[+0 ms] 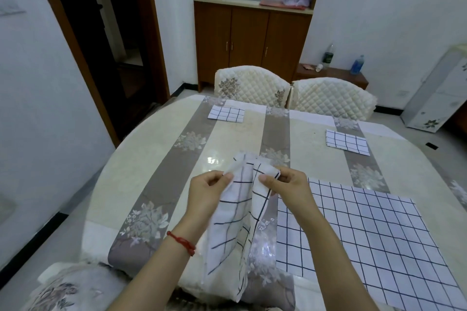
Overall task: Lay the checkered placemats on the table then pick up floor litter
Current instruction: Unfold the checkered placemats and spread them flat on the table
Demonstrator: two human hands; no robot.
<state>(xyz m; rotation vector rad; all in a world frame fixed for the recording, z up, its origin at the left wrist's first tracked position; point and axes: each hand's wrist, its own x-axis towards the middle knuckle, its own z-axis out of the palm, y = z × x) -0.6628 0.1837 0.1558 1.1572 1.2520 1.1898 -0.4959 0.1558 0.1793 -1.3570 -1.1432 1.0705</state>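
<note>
Presently: one checkered placemat (238,219), folded, held above the desk (156,149); left hand (204,194) and right hand (288,187) fingers pinch its top corners. Three placemats lie flat.

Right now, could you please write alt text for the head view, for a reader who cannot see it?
Both hands, left hand and right hand, pinch the top of a folded checkered placemat above a round table. Three more checkered mats lie flat on it: near right, far left, far right.
</note>
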